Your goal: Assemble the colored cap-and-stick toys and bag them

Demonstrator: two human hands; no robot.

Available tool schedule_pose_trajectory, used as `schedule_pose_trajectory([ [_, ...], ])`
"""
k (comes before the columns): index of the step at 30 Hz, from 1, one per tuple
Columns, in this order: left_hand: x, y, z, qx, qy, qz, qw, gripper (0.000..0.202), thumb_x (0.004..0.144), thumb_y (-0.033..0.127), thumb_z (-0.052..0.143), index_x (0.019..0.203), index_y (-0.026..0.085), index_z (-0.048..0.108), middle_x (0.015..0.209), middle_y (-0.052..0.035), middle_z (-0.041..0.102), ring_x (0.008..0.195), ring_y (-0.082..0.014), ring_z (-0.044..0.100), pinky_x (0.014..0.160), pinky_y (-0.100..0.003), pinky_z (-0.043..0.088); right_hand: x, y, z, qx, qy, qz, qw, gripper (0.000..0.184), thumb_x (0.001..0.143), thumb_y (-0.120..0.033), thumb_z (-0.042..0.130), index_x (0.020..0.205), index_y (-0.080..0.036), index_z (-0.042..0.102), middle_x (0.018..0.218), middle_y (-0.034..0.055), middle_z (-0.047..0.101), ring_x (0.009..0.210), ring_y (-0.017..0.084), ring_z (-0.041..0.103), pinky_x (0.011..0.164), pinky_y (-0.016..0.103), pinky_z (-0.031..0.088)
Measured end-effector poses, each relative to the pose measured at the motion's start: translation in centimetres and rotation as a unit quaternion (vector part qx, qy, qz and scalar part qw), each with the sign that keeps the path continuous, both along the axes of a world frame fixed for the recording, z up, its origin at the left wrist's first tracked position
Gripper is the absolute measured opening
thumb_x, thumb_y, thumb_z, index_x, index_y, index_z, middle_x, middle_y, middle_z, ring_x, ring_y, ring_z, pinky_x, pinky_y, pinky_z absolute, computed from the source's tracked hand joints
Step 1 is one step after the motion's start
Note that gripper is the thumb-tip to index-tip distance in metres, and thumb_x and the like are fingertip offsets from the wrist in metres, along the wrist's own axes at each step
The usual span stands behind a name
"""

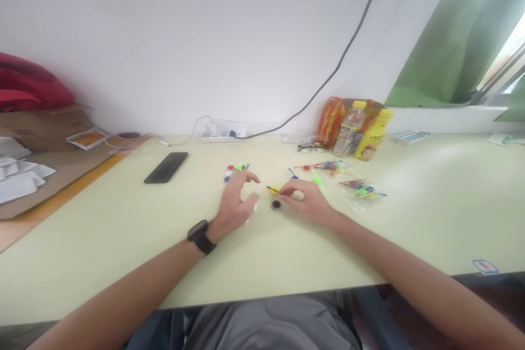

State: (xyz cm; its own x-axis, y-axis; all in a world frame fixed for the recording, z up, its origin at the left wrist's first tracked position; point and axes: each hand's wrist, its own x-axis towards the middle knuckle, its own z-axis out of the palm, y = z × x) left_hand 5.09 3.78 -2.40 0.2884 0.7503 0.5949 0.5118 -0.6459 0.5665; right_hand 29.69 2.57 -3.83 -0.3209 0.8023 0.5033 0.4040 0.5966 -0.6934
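My left hand (238, 202), with a black watch (202, 236) on its wrist, is held over the table with thumb and fingers apart and nothing visible between them. Opposite it, my right hand (305, 200) pinches a thin dark pointed piece (272, 190). Small yellow plastic pieces (275, 188) lie around its tip; whether they touch it I cannot tell. Just below the right fingertips stands a small round container (276, 205) with a dark top. Beyond my left hand are small red, white, blue and green pieces (231, 168). A blue arrow-shaped piece (292, 174) lies beyond my right hand.
Clear bags (363, 190) with coloured plastic pieces lie right of my right hand. Farther back are glasses (312, 148), a clear bottle (348, 130) and a yellow bottle (373, 135). A black phone (166, 168) lies left, near a power strip (221, 134) and cardboard box (45, 130).
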Motion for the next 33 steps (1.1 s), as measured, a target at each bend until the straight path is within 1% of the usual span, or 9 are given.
schedule_pose_trajectory([
  [2,-0.3,0.4,-0.1,-0.007,-0.041,0.026,0.999,0.026,0.080,0.016,0.051,0.102,0.023,0.063,0.104,-0.0040,0.066,0.102,-0.0253,0.059,0.093,-0.044,0.049,-0.3,0.0,-0.2,0.001,-0.008,0.024,1.000,0.015,0.097,-0.033,0.068,0.089,-0.023,0.077,0.091,0.0067,0.079,0.083,0.022,0.074,0.077,0.035,0.061],
  [6,-0.4,0.9,-0.3,-0.036,-0.061,0.039,0.997,0.024,0.081,0.015,0.048,0.097,0.023,0.063,0.099,-0.0036,0.065,0.099,-0.0243,0.059,0.090,-0.042,0.049,-0.7,0.1,-0.7,0.024,-0.023,0.060,0.998,0.017,0.099,-0.029,0.066,0.090,-0.023,0.079,0.095,0.0075,0.081,0.089,0.023,0.075,0.083,0.037,0.061],
  [12,-0.1,0.8,-0.5,-0.059,-0.042,0.026,0.997,0.024,0.083,0.015,0.049,0.100,0.023,0.064,0.106,-0.0025,0.069,0.101,-0.0237,0.059,0.091,-0.042,0.047,-0.9,0.2,-1.6,0.093,-0.069,0.071,0.991,0.017,0.100,-0.023,0.065,0.091,-0.024,0.080,0.097,0.0064,0.081,0.090,0.022,0.075,0.084,0.037,0.060],
  [15,0.1,0.8,-0.5,-0.056,-0.032,0.029,0.998,0.023,0.085,0.015,0.050,0.100,0.023,0.065,0.105,-0.0021,0.069,0.101,-0.0234,0.060,0.089,-0.041,0.047,-0.9,0.3,-1.9,0.117,-0.073,0.059,0.989,0.020,0.101,-0.022,0.064,0.091,-0.024,0.080,0.096,0.0068,0.081,0.091,0.023,0.075,0.083,0.037,0.061],
  [19,0.3,0.7,-0.3,-0.055,-0.016,0.037,0.998,0.020,0.086,0.016,0.052,0.098,0.023,0.065,0.103,-0.0016,0.071,0.098,-0.0232,0.060,0.087,-0.041,0.048,-0.8,0.5,-2.0,0.107,-0.071,0.055,0.990,0.019,0.100,-0.025,0.067,0.090,-0.026,0.082,0.097,0.0061,0.082,0.092,0.023,0.076,0.085,0.038,0.062],
  [24,0.5,0.7,-0.4,-0.050,-0.004,0.039,0.998,0.014,0.089,0.018,0.054,0.095,0.023,0.066,0.100,-0.0015,0.072,0.098,-0.0233,0.061,0.085,-0.041,0.048,-0.6,0.5,-1.9,0.129,-0.088,0.057,0.986,0.019,0.100,-0.027,0.067,0.091,-0.026,0.084,0.103,0.0088,0.082,0.094,0.024,0.075,0.085,0.039,0.062],
  [26,0.5,0.8,-0.5,-0.044,-0.001,0.037,0.998,0.011,0.091,0.020,0.055,0.094,0.023,0.066,0.099,-0.0018,0.072,0.097,-0.0235,0.062,0.084,-0.041,0.048,-0.5,0.4,-1.7,0.122,-0.102,0.057,0.986,0.019,0.100,-0.027,0.066,0.092,-0.026,0.084,0.104,0.0091,0.081,0.095,0.025,0.075,0.086,0.040,0.062],
  [29,0.5,0.8,-0.6,-0.041,0.001,0.032,0.999,0.010,0.091,0.021,0.057,0.093,0.023,0.066,0.098,-0.0021,0.072,0.096,-0.0235,0.061,0.083,-0.041,0.048,-0.4,0.3,-1.4,0.108,-0.110,0.060,0.986,0.021,0.100,-0.027,0.065,0.089,-0.026,0.083,0.100,0.0086,0.081,0.092,0.024,0.074,0.084,0.040,0.061],
  [33,0.5,0.9,-0.7,-0.040,0.008,0.021,0.999,0.008,0.092,0.022,0.059,0.090,0.023,0.066,0.096,-0.0025,0.072,0.097,-0.0239,0.061,0.086,-0.041,0.049,-0.5,0.1,-1.1,0.094,-0.099,0.062,0.989,0.015,0.097,-0.025,0.069,0.087,-0.024,0.080,0.101,0.0084,0.080,0.093,0.024,0.074,0.085,0.040,0.061],
])
